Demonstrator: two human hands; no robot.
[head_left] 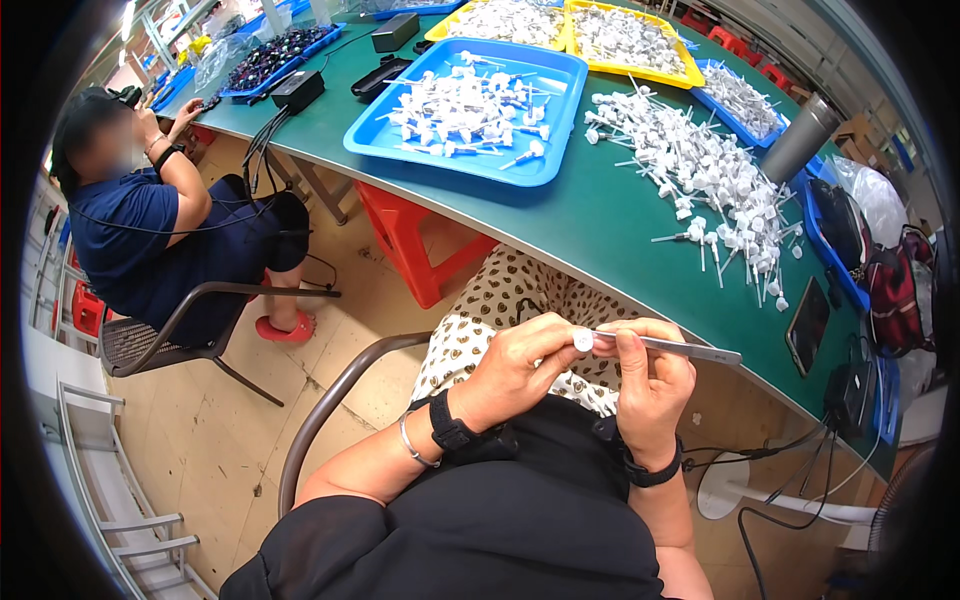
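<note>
Above my lap, my left hand pinches a small white plastic piece with a round cap, much like the pump-like pieces on the table. My right hand is closed round a flat silver metal tool that looks like tweezers. Its broad end sticks out to the right, while its working end lies hidden among my fingers beside the white piece. Both hands almost meet there. Farther off, a blue tray holds many white pieces with thin stems, and a large loose pile of them spreads over the green table.
Yellow trays of white pieces stand at the back. A grey metal flask and a phone are at the right. A red stool is under the table edge. Another person sits at the left. Cables hang at lower right.
</note>
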